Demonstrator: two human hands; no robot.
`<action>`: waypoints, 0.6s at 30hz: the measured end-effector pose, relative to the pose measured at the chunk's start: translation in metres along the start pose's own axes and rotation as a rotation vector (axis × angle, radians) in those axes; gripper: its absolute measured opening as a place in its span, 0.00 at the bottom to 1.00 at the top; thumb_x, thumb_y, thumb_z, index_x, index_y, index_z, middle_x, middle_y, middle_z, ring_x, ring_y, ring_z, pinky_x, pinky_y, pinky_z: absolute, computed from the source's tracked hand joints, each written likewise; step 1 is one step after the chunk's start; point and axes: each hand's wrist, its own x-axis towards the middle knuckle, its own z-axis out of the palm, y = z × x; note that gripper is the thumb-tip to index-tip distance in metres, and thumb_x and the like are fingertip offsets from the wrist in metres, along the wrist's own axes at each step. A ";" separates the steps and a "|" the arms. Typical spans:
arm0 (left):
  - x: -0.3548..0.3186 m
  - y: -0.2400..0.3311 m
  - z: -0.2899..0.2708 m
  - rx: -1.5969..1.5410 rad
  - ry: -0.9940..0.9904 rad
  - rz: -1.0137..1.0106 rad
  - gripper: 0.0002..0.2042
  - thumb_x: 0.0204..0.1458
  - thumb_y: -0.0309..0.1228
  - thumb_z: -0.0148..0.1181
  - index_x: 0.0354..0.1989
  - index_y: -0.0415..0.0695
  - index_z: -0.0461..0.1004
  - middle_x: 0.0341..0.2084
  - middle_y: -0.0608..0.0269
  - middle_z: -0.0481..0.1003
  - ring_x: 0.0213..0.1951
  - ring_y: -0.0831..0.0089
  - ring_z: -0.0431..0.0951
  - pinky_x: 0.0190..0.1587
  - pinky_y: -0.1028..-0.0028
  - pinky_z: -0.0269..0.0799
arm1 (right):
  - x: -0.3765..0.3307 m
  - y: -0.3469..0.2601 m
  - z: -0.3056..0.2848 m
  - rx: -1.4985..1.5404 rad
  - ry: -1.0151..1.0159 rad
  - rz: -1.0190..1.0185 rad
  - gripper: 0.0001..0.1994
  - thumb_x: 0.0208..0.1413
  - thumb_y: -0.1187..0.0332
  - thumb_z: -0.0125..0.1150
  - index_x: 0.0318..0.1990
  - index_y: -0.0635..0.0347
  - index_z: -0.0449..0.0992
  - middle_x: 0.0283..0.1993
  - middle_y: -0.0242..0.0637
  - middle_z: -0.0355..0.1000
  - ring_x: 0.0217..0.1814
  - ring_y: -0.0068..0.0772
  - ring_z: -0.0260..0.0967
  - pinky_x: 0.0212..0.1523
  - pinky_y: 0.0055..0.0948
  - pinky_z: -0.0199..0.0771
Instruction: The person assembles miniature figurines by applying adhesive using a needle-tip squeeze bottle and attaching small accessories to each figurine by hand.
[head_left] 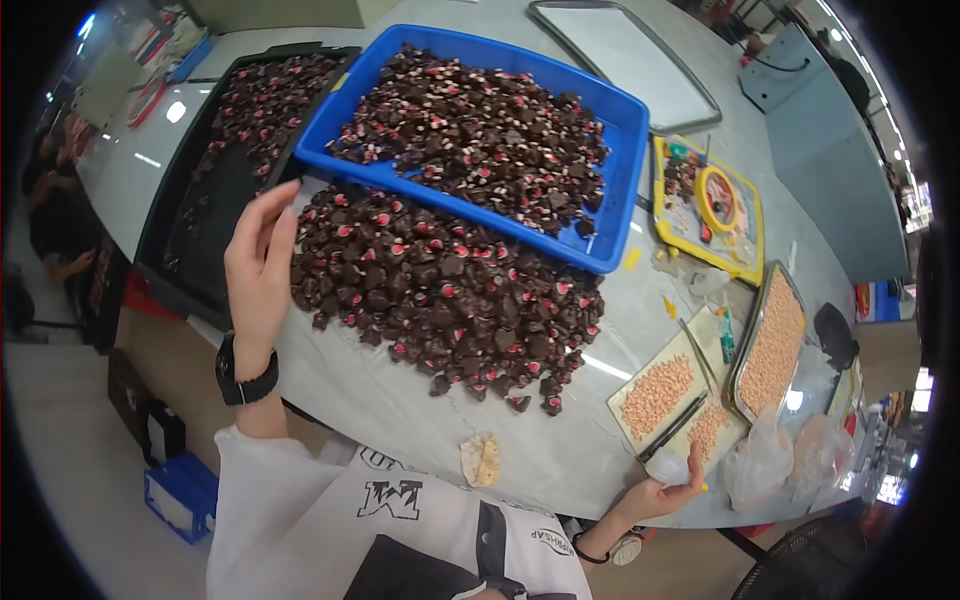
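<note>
Dark pieces (pixel 450 290) lie heaped on the tabletop (pixel 362 402), my hands well apart.
From here I see the heap just in front of the blue tray (pixel 632 190), probably placed for easy reach. My left hand (pixel 258 275) is beside it, near the black tray (pixel 205 240), fingers slightly parted with nothing visible between them; my right hand (pixel 662 500) is at a pale rounded object (pixel 667 467), and I cannot tell whether its fingers clamp it.

The heap (pixel 450 290) lies on the table (pixel 380 420), before the basin (pixel 450 206); left of them is the tray (pixel 225 230), right the filled pan (pixel 751 341).
</note>
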 end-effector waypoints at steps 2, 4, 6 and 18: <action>-0.036 -0.028 -0.033 0.005 0.116 -0.184 0.11 0.55 0.27 0.45 0.45 0.36 0.68 0.41 0.62 0.70 0.42 0.77 0.71 0.40 0.81 0.67 | -0.002 0.007 0.004 0.061 0.013 -0.010 0.14 0.47 0.83 0.46 0.44 0.65 0.60 0.49 0.45 0.63 0.53 0.37 0.61 0.55 0.33 0.60; -0.076 -0.045 -0.050 0.025 0.115 -0.241 0.12 0.56 0.26 0.44 0.46 0.36 0.67 0.42 0.60 0.70 0.42 0.76 0.71 0.40 0.80 0.68 | -0.003 0.009 0.006 0.082 0.007 -0.039 0.16 0.47 0.83 0.47 0.45 0.66 0.59 0.50 0.45 0.63 0.52 0.37 0.61 0.52 0.31 0.64; -0.097 -0.054 -0.054 0.111 0.068 -0.235 0.13 0.55 0.24 0.43 0.49 0.36 0.65 0.45 0.58 0.68 0.44 0.73 0.71 0.41 0.77 0.69 | -0.005 0.011 0.004 0.099 0.004 -0.070 0.17 0.46 0.83 0.47 0.46 0.67 0.58 0.51 0.45 0.62 0.51 0.36 0.62 0.49 0.29 0.67; -0.069 -0.055 -0.031 0.490 0.009 0.154 0.18 0.46 0.14 0.42 0.47 0.39 0.65 0.43 0.51 0.65 0.45 0.54 0.67 0.47 0.67 0.63 | -0.008 0.003 0.001 0.109 -0.062 -0.074 0.19 0.43 0.83 0.50 0.46 0.64 0.59 0.49 0.44 0.63 0.53 0.36 0.60 0.54 0.31 0.60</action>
